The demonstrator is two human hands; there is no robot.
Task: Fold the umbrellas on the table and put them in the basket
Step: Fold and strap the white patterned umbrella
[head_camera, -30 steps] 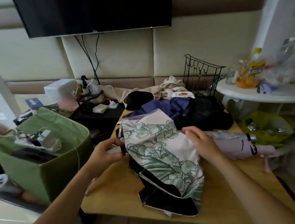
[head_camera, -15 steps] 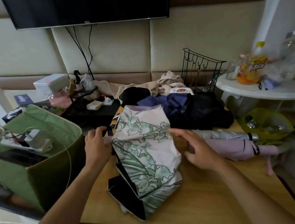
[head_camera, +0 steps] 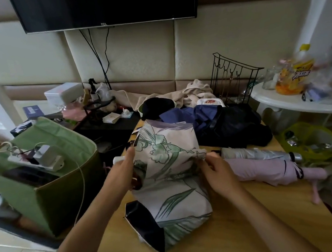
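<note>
A pale floral umbrella (head_camera: pixel 171 179) with green leaf print and a black lining lies loosely bunched on the wooden table (head_camera: pixel 245 230). My left hand (head_camera: pixel 122 172) grips its left side, where a white handle tip pokes out. At the canopy's right edge, my right hand (head_camera: pixel 218 173) pinches the fabric. A folded pink umbrella (head_camera: pixel 269 171) and a silver one (head_camera: pixel 255 154) lie to the right. A dark blue and black umbrella (head_camera: pixel 227 127) is heaped behind. The green fabric basket (head_camera: pixel 65 191) stands left of the table.
A power strip with plugs (head_camera: pixel 38 159) and cables sits in the basket. A black wire rack (head_camera: pixel 236 76), beige cloth (head_camera: pixel 194 93) and a black side table (head_camera: pixel 107 124) stand behind. A white round table (head_camera: pixel 295 102) with bottles is at right, a yellow-green bag (head_camera: pixel 311 140) beneath it.
The floral umbrella has been gathered narrower and drawn toward me. My right hand moved from the table onto the canopy's right edge and now pinches it. My left hand stays on the left side.
</note>
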